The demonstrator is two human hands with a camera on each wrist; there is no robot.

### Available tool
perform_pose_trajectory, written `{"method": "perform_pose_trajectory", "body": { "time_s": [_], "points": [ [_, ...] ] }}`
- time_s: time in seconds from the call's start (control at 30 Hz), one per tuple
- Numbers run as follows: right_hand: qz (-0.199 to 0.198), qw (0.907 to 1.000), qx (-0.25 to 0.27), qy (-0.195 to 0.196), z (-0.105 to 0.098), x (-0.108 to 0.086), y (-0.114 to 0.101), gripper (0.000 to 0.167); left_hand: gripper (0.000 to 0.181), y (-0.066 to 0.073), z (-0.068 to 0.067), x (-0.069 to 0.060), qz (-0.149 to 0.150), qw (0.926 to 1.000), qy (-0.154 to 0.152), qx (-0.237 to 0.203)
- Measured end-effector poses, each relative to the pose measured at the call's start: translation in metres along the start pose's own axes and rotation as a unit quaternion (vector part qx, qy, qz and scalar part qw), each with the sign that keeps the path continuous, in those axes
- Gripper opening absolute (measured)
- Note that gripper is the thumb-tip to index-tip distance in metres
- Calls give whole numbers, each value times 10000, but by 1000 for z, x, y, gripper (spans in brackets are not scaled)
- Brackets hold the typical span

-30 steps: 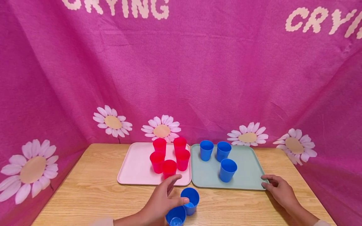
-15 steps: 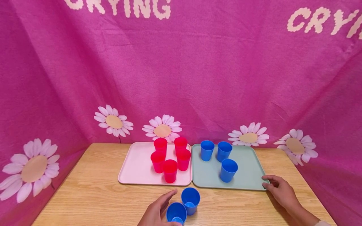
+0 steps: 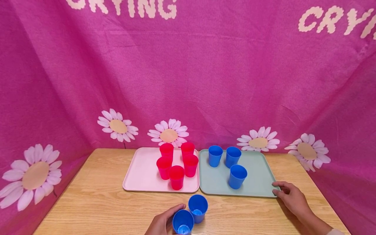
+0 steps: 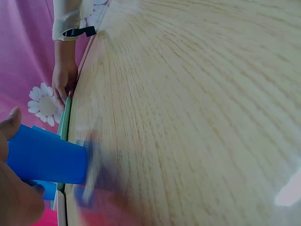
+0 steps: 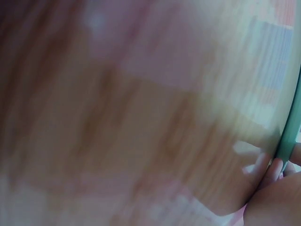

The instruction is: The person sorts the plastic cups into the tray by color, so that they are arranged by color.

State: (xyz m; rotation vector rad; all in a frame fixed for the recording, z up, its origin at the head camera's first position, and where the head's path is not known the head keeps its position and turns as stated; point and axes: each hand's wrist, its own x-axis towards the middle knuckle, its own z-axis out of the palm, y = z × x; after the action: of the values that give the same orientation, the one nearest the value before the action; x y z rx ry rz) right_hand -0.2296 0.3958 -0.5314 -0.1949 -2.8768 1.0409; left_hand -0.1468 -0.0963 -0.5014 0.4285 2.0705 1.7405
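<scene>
My left hand (image 3: 160,223) curls round a blue cup (image 3: 183,222) near the table's front edge. In the left wrist view its thumb and fingers lie on opposite sides of that blue cup (image 4: 51,155). A second blue cup (image 3: 198,209) stands upright close behind it. At the green tray's (image 3: 258,182) front right corner, my right hand (image 3: 293,199) holds the rim between thumb and fingers; the right wrist view shows fingers (image 5: 272,173) against the green edge. Three blue cups (image 3: 237,177) stand upright on this tray.
Left of the green tray, nearly touching it, lies a pink tray (image 3: 141,176) with several red cups (image 3: 177,178) on its right half. Both rest on a wooden table (image 3: 97,202). A magenta cloth (image 3: 188,81) with printed daisies hangs behind and at the sides.
My left hand has drawn back toward the front edge, from above the two loose blue cups to round the nearer one. The right hand stays at the tray corner.
</scene>
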Motion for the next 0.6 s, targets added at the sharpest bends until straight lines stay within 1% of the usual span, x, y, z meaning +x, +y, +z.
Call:
{"method": "perform_pose_trajectory", "body": {
  "time_s": [0.1,0.13,0.2,0.43,0.6],
  "points": [
    [39,10000,22,-20,0,0,-1,36,76,5,2,-3,16,10000,51,73],
    [35,10000,16,-10,0,0,-1,36,75,6,2,-3,-33,10000,55,34],
    [45,10000,25,-12,0,0,-1,36,74,6,3,-3,-118,9999,60,-6],
    [21,10000,-6,43,0,0,-1,35,70,7,2,-3,-221,9997,96,37],
    [-41,10000,-62,64,0,0,0,35,71,12,1,-4,-248,9993,262,91]
  ]
}}
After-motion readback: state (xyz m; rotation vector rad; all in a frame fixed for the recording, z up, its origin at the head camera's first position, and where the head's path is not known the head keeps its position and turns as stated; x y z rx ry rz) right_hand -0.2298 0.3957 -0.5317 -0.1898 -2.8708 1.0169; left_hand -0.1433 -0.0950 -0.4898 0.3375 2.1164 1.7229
